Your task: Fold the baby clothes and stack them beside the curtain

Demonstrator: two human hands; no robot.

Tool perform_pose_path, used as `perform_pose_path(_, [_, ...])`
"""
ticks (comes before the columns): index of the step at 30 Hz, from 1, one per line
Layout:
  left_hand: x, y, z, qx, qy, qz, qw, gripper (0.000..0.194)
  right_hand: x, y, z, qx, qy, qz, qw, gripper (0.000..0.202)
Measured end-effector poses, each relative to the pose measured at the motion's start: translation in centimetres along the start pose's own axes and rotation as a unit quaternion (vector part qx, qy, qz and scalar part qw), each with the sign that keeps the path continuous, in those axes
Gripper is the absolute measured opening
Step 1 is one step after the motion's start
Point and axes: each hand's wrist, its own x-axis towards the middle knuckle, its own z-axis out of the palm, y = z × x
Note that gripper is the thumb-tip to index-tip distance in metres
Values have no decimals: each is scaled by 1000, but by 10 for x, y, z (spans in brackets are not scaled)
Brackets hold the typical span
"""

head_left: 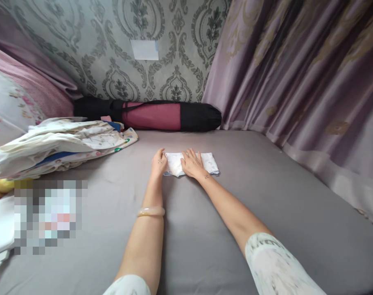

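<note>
A white cloth (210,162) with a faint print and bluish lower edges lies folded into a flat strip on the grey sheet (198,229). My left hand (159,162) is at its left end, fingers curled round the edge and partly hidden. Flat on the middle of the cloth rests my right hand (192,164), fingers spread and pressing down. A pale bangle (151,211) sits on my left forearm.
A pile of light printed clothes (60,141) lies at the left. Along the patterned wall stretches a black and dark red long bag (154,116). Purple curtains (284,69) hang at the right. A white device (3,223) with a cable is at the left edge, beside a blurred-out patch.
</note>
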Motion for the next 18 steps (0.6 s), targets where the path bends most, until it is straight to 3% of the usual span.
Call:
perform_pose_path(7, [-1,2,-7,-37,28,-22,999,42,5,-19,14,-1,-1,-10,1000,55])
perform_pose_path(12, [-1,1,-6,-44,24,-22,998,41,7,-21,11,-6,-14,4,1000,55])
perform_pose_path(18, [2,-5,-5,-62,44,-13,997,40,18,-52,10,24,-34,-26,999,58])
